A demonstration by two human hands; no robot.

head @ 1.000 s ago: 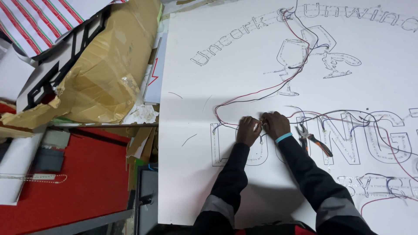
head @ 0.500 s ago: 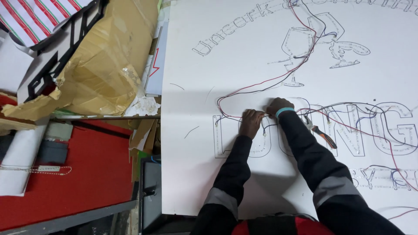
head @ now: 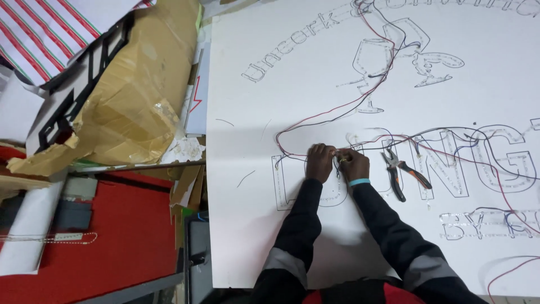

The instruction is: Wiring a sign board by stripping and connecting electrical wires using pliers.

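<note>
On the white sign board, both hands on wires

Bright, even overhead light fills the scene. The white sign board is nearly overexposed toward 1 o'clock, and soft shadow lies beneath the forearms at 6 o'clock. Focus is sharp centrally, with mild wide-angle bending at the edges.

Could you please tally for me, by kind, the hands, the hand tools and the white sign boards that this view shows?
Hands: 2, the left hand and the right hand, both at the wires
Pliers: 1
White sign board: 1
Total: 4
</note>
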